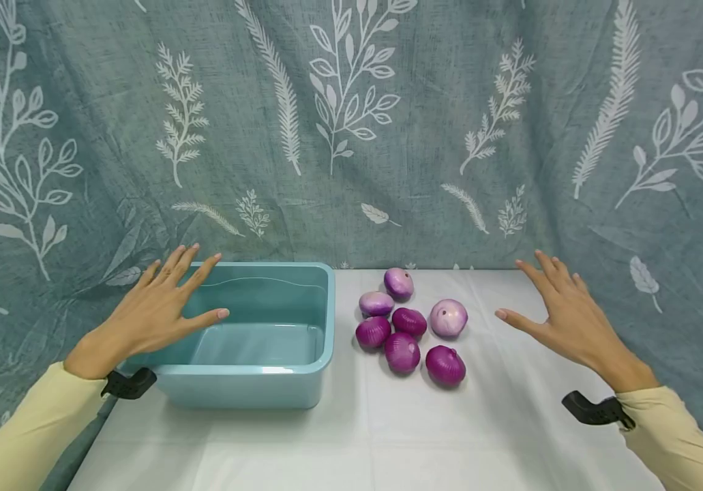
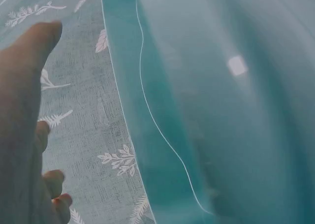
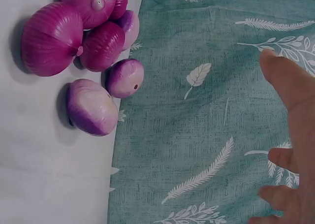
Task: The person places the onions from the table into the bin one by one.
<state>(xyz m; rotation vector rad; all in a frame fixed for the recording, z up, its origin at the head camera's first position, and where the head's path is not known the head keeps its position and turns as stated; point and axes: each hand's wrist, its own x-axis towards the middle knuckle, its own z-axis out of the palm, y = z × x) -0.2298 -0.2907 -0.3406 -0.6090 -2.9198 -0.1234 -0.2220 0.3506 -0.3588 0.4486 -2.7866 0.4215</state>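
So — onions (image 1: 409, 322) beside the basin (image 1: 247, 391)

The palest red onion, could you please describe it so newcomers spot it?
Right of the blue basin, seven red onions lie clustered. At the group's right side, the palest red onion sits behind a deep-purple one, its mostly whitish skin unlike its purpler neighbours.

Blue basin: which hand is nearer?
Left. In the head view, the left hand is open above the left side of the basin; the right hand is away to its right, beyond the onions.
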